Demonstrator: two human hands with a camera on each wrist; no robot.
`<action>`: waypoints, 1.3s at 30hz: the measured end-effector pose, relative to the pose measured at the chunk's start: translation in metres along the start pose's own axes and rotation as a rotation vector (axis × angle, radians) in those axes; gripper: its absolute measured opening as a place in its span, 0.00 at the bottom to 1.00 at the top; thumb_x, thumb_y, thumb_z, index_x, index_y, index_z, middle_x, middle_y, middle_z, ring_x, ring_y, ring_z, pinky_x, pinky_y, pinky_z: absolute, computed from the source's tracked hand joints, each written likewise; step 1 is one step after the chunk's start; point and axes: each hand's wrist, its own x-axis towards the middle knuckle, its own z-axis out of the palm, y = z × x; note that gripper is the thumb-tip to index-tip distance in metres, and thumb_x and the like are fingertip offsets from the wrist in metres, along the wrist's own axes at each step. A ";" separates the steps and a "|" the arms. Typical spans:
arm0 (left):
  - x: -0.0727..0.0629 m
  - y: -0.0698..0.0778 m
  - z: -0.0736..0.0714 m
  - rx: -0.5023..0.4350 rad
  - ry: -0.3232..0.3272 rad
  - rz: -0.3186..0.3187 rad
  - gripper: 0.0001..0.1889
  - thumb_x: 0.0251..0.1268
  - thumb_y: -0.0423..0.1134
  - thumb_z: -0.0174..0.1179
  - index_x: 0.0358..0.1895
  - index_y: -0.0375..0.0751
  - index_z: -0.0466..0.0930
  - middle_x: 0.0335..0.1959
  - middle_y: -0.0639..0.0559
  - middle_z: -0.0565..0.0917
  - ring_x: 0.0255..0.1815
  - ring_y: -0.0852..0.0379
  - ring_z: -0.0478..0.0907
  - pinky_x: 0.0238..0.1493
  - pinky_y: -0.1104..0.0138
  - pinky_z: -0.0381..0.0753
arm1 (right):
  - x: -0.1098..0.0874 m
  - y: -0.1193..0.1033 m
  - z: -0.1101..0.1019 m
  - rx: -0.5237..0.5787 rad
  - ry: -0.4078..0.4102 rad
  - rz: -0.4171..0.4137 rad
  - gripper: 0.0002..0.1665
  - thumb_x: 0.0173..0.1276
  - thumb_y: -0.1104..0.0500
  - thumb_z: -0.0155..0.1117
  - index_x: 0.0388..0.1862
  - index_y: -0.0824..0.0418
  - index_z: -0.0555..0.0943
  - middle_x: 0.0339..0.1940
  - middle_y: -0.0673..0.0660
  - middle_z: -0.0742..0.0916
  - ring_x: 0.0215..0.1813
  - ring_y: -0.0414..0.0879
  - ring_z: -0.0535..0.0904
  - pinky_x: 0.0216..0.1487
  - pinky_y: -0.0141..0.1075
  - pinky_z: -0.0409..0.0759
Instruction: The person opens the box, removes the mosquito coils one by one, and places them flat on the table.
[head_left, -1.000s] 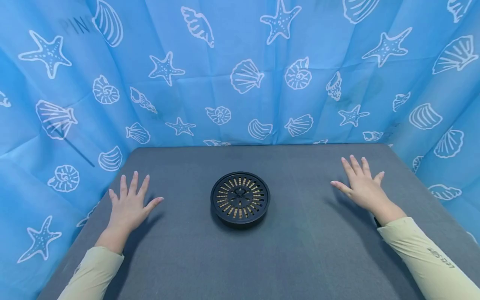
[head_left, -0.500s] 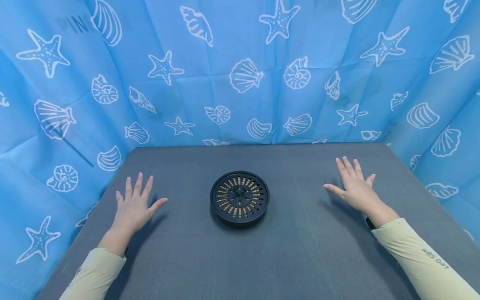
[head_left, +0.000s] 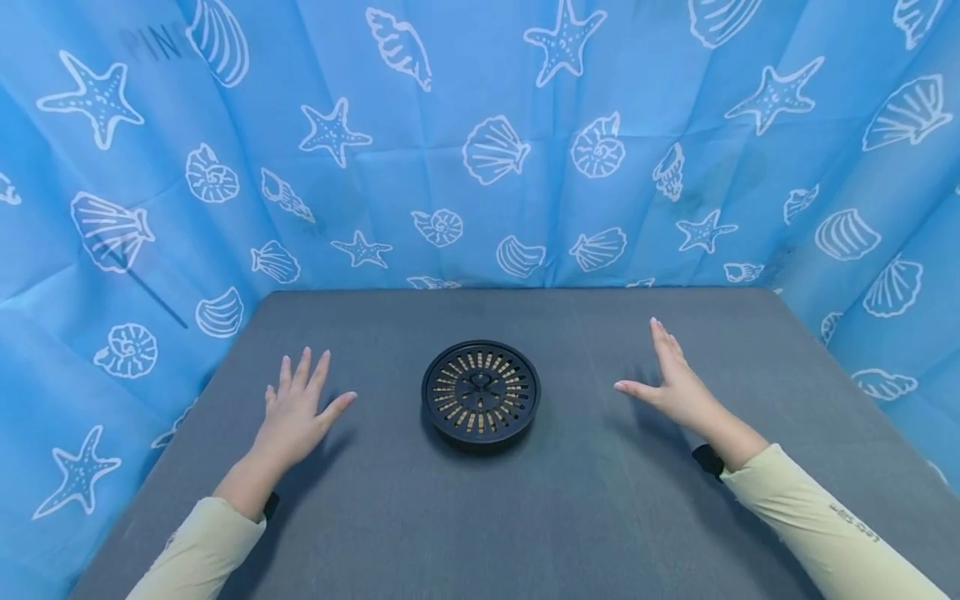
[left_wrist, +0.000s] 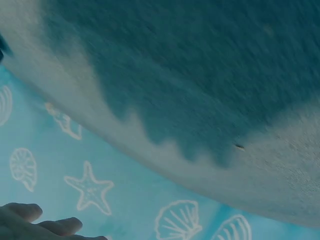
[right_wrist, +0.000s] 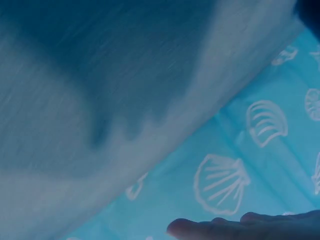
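A round black tin (head_left: 481,396) with a slotted lid, much like a mosquito coil holder, sits mid-table; tan material shows through the slots. To its left, my left hand (head_left: 294,419) is held above the table with fingers spread and thumb out. My right hand (head_left: 678,390) is off to the right of the tin, fingers straight and thumb pointing toward it. Both hands are apart from the tin and hold nothing. Fingers (left_wrist: 60,226) of the left hand show low in the left wrist view, and fingers (right_wrist: 235,227) of the right along the bottom of the right wrist view.
A grey cloth-like surface covers the table (head_left: 480,525). Blue curtain (head_left: 420,183) with white shells and starfish hangs behind it and along both sides. Dark shadows of the hands fall on the table. In the left wrist view, a tiny speck (left_wrist: 239,147) lies on the cloth.
Both hands have moved inward toward the tin, the left one rightward and the right one leftward. My right hand has turned, its fingers now closer together. The tin stays put.
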 end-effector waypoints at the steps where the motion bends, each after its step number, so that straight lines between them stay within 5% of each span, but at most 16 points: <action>1: 0.000 0.002 0.001 -0.018 -0.005 0.001 0.46 0.71 0.63 0.48 0.77 0.34 0.41 0.76 0.29 0.37 0.74 0.29 0.25 0.63 0.27 0.32 | 0.000 -0.002 0.002 0.021 -0.003 0.000 0.67 0.65 0.49 0.69 0.77 0.64 0.26 0.77 0.70 0.36 0.76 0.67 0.29 0.67 0.70 0.41; 12: -0.003 0.028 0.011 -0.134 -0.017 -0.004 0.44 0.72 0.60 0.49 0.78 0.36 0.42 0.77 0.31 0.39 0.75 0.31 0.28 0.65 0.29 0.37 | -0.005 -0.026 0.022 0.286 -0.064 -0.026 0.70 0.63 0.56 0.72 0.77 0.59 0.24 0.78 0.67 0.38 0.77 0.66 0.34 0.69 0.67 0.45; 18: -0.002 0.043 0.017 -0.238 -0.024 -0.022 0.44 0.71 0.59 0.51 0.79 0.41 0.42 0.78 0.37 0.41 0.77 0.36 0.34 0.69 0.34 0.42 | -0.005 -0.030 0.032 0.506 -0.168 0.018 0.66 0.66 0.59 0.68 0.77 0.58 0.24 0.79 0.64 0.38 0.77 0.65 0.34 0.71 0.63 0.45; 25: 0.000 0.062 0.028 -0.382 0.072 0.056 0.38 0.70 0.43 0.59 0.77 0.39 0.50 0.77 0.39 0.53 0.75 0.40 0.51 0.70 0.44 0.57 | -0.002 -0.040 0.055 0.740 -0.267 0.055 0.63 0.67 0.66 0.64 0.77 0.57 0.24 0.79 0.63 0.38 0.78 0.63 0.34 0.74 0.58 0.45; 31: 0.004 0.080 0.041 -0.542 0.125 0.072 0.34 0.68 0.37 0.61 0.75 0.40 0.59 0.73 0.42 0.63 0.70 0.43 0.64 0.66 0.50 0.68 | 0.001 -0.047 0.071 0.779 -0.327 0.072 0.61 0.67 0.70 0.62 0.78 0.57 0.26 0.79 0.63 0.39 0.78 0.63 0.37 0.73 0.57 0.49; 39: 0.010 0.103 0.054 -0.781 0.108 0.039 0.30 0.66 0.30 0.61 0.71 0.36 0.64 0.67 0.37 0.71 0.61 0.43 0.75 0.59 0.57 0.76 | 0.009 -0.053 0.087 0.756 -0.374 0.115 0.60 0.64 0.73 0.63 0.78 0.61 0.30 0.79 0.65 0.41 0.77 0.64 0.38 0.73 0.56 0.50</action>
